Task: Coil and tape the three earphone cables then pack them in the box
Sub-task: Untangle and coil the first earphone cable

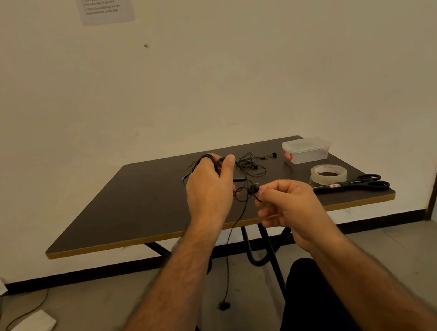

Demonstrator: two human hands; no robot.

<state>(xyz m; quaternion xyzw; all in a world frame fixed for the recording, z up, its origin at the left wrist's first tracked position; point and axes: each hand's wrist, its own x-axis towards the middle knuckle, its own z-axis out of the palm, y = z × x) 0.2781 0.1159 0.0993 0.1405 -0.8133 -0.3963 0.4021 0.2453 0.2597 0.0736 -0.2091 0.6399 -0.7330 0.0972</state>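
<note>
Coiling earphone cable [239,190] round left hand [209,186], right hand [285,203] grip pinching its strand beside

Your dark square table [121,208] carries tangled black earphone cables [253,161] beyond your hands, and rightward a clear lidded plastic box [306,150], a clear tape roll [328,174] and black-handled scissors [356,184].

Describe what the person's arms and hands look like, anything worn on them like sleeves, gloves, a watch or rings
Both forearms are bare as far as the frame shows: no sleeves or gloves. The left hand and right hand show no rings, and neither wrist carries a watch or band. The forearms have visible hair. Dark trousers show below, at the lap.
</note>
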